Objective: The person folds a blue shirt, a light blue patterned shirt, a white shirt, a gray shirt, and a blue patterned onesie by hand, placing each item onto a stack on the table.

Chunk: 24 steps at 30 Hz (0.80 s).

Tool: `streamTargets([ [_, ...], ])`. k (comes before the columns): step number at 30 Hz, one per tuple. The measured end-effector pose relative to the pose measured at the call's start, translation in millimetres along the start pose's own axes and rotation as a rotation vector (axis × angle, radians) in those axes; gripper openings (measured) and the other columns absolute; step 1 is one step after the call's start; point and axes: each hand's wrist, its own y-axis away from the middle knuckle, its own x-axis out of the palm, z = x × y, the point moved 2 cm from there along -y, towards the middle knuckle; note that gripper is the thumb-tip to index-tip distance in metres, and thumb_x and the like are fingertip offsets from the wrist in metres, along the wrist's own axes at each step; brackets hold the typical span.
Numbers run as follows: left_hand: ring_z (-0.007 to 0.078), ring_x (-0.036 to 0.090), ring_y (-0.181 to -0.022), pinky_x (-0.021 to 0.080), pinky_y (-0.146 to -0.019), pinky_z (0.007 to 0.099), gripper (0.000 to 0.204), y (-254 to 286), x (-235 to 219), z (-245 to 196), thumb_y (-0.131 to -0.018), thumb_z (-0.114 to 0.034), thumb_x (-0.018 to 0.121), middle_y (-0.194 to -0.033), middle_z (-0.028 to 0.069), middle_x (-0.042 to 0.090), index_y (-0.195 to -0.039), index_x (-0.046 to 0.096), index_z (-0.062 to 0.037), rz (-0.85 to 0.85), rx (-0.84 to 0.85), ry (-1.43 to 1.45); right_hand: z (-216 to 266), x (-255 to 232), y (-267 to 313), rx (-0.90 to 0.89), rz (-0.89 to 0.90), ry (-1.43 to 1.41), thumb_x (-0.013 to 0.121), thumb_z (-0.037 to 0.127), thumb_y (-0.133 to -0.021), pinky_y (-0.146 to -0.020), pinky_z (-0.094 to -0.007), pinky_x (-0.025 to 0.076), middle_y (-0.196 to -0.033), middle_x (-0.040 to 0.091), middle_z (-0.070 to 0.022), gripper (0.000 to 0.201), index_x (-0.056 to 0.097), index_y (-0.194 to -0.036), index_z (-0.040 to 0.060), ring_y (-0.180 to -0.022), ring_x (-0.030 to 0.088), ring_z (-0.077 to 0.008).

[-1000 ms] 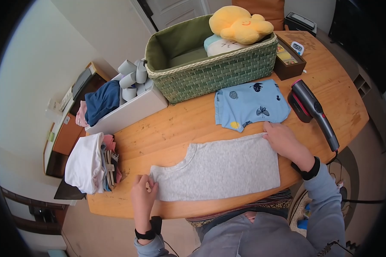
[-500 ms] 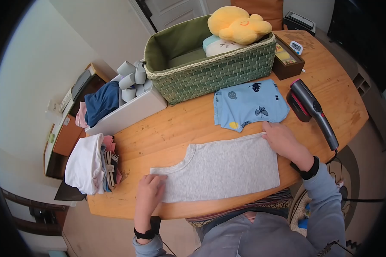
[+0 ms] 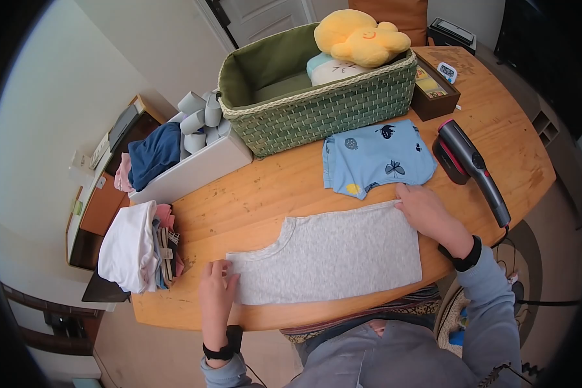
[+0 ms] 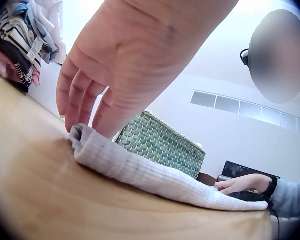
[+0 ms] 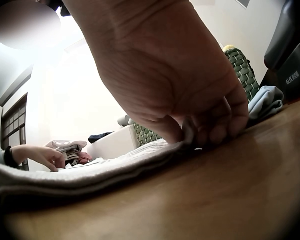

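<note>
A: Left to right, quick. Left hand point(image 3: 218, 289) first: half a second ago we saw it further in on the grey shirt point(image 3: 333, 257); now it's back at the shirt's 9 o'clock end, fingers pinching that edge on the wooden table point(image 3: 265, 187).

B: Agreed. Shirt lies flat, folded lengthwise, at the table's 6 o'clock edge, unmoved. We read that as a smoothing stroke done, grip retaken for a fold.

A: Right hand point(image 3: 425, 213)?

B: No change, curled fingers pinching the shirt's 2 o'clock corner. Blue printed garment point(image 3: 376, 157) sits just beyond, at 12.
</note>
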Motion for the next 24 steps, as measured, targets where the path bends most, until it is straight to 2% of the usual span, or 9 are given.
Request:
streamTargets([
  [2, 0.0287, 0.058, -0.075, 0.048, -0.066, 0.0367, 0.033, 0, 1, 3, -0.07, -0.003, 0.072, -0.084, 0.0128, 0.058, -0.098, 0.054, -0.0029, 0.017, -0.025, 0.033, 0, 0, 0, 0.003, 0.004, 0.003, 0.055, 0.014, -0.086, -0.071, -0.0464, 0.044, -0.082, 0.06, -0.0205, 0.017, 0.048, -0.092, -0.0006, -0.081, 0.058, -0.0386],
  [9, 0.0264, 0.056, -0.07, 0.047, -0.063, 0.0348, 0.031, -2, -2, -3, -0.067, 0.001, 0.072, -0.077, 0.012, 0.055, -0.091, 0.052, -0.0022, 0.02, -0.098, 0.056, 0, 0, 1, -0.003, 0.0, -0.005, 0.055, 0.014, -0.086, -0.071, -0.046, 0.044, -0.082, 0.06, -0.0205, 0.017, 0.048, -0.092, -0.0005, -0.082, 0.057, -0.0385],
  [14, 0.0254, 0.055, -0.067, 0.045, -0.06, 0.0342, 0.023, -2, -4, -5, -0.065, 0.009, 0.064, -0.079, 0.012, 0.054, -0.081, 0.051, -0.0019, 0.035, -0.046, 0.115, -1, 1, 1, 0.002, -0.01, -0.013, 0.055, 0.014, -0.086, -0.071, -0.0463, 0.044, -0.083, 0.06, -0.0205, 0.017, 0.049, -0.092, -0.0005, -0.082, 0.057, -0.0384],
  [21, 0.025, 0.056, -0.069, 0.046, -0.061, 0.0327, 0.025, -3, -11, -21, -0.063, 0.01, 0.062, -0.081, 0.0118, 0.055, -0.083, 0.052, -0.002, -0.024, 0.033, 0.091, 0, 0, 1, 0.006, -0.014, -0.017, 0.057, 0.013, -0.085, -0.072, -0.0463, 0.044, -0.084, 0.06, -0.0201, 0.017, 0.049, -0.092, -0.0005, -0.082, 0.057, -0.0386],
  [23, 0.0233, 0.057, -0.072, 0.047, -0.063, 0.0305, 0.028, -3, -14, -24, -0.062, 0.011, 0.062, -0.081, 0.0105, 0.055, -0.085, 0.053, -0.0014, 0.03, -0.077, 0.204, 0, 0, 1, 0.008, -0.015, -0.015, 0.057, 0.013, -0.085, -0.072, -0.0463, 0.044, -0.084, 0.06, -0.0201, 0.017, 0.049, -0.092, -0.0004, -0.082, 0.057, -0.0386],
  [24, 0.0233, 0.057, -0.072, 0.047, -0.063, 0.0305, 0.028, -1, -15, -26, -0.062, 0.011, 0.062, -0.081, 0.0105, 0.055, -0.085, 0.053, -0.0014, 0.032, -0.077, 0.204, -1, 0, 1, 0.007, -0.016, -0.019, 0.057, 0.013, -0.085, -0.072, -0.0463, 0.044, -0.084, 0.06, -0.02, 0.017, 0.049, -0.092, -0.0004, -0.082, 0.057, -0.0385],
])
